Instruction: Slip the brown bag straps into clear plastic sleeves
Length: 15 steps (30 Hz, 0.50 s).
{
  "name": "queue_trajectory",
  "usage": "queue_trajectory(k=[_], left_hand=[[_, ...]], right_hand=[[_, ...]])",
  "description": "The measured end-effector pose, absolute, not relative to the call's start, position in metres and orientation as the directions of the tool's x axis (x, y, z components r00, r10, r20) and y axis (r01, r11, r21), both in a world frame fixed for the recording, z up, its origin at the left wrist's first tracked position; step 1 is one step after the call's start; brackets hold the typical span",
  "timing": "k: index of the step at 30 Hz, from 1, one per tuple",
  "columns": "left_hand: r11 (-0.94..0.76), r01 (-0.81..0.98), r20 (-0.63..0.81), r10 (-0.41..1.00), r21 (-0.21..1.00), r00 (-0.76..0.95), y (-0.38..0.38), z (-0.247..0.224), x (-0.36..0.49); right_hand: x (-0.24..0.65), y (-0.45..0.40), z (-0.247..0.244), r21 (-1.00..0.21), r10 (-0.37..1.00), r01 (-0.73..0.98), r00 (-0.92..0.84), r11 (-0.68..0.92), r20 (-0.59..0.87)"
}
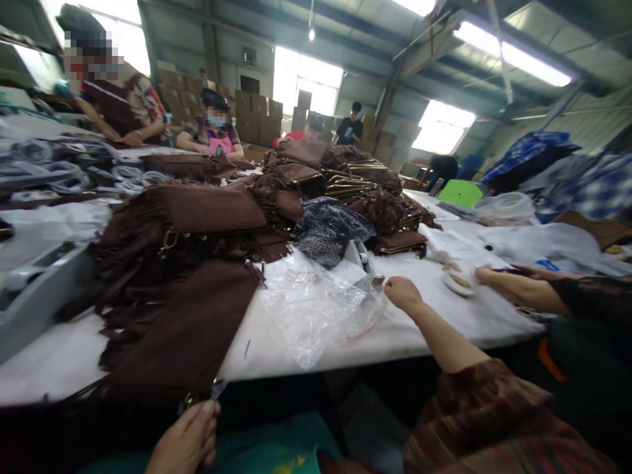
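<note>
My left hand (185,434) is closed at the near corner of a brown fringed bag (182,329), beside its metal fittings. A small shiny piece (217,388), perhaps wrapped in clear film, sticks up by the fingers. The bag slopes from the pile down over the table edge. My right hand (403,293) is a closed fist reaching over the white table (316,362). At its fingers a small dull piece (378,281) shows; what it is I cannot make out. Crumpled clear plastic bags (316,303) lie just left of that hand.
Stacked brown bags (217,210) with gold zips fill the table's middle, with a dark plastic bundle (330,230) before them. A co-worker's arm (518,286) reaches in from the right near a small white dish (458,284). Other people work across the table. A grey bin (44,296) stands left.
</note>
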<state>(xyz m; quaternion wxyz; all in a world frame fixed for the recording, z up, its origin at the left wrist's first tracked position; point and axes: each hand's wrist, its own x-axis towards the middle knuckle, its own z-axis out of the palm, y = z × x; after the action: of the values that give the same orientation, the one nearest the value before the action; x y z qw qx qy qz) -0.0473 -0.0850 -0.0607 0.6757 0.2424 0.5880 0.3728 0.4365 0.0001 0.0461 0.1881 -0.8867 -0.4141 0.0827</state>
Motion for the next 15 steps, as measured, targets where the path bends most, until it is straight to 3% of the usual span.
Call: queue_trajectory(k=[3,5,7,9,11,15], left_hand=[[0.547,-0.166,-0.555,0.832,0.820,-0.002,-0.090,-0.050,-0.045],[0.502,-0.112,-0.507,0.862,0.858,-0.021,-0.092,-0.047,-0.043],[0.463,-0.066,-0.466,0.884,0.884,-0.027,-0.094,-0.046,-0.041],[0.448,-0.034,-0.449,0.892,0.893,-0.038,-0.096,-0.047,-0.039],[0.443,-0.008,-0.443,0.896,0.897,-0.043,-0.099,-0.048,-0.039],[0.406,0.085,-0.404,0.914,0.910,-0.046,-0.103,-0.049,-0.040]], right_hand=[[0.417,-0.019,0.056,-0.296,0.818,0.797,0.570,-0.526,0.082],[0.387,-0.035,0.060,-0.241,0.858,0.915,0.391,-0.323,0.334],[0.341,-0.050,0.060,-0.352,0.885,0.934,0.205,-0.051,0.417],[0.283,-0.065,0.055,-0.603,0.957,0.791,0.086,0.103,0.276],[0.222,-0.076,0.044,-0.780,0.994,0.620,-0.111,0.088,0.025],[0.133,-0.081,0.010,-0.899,0.926,0.429,-0.296,-0.089,-0.233]])
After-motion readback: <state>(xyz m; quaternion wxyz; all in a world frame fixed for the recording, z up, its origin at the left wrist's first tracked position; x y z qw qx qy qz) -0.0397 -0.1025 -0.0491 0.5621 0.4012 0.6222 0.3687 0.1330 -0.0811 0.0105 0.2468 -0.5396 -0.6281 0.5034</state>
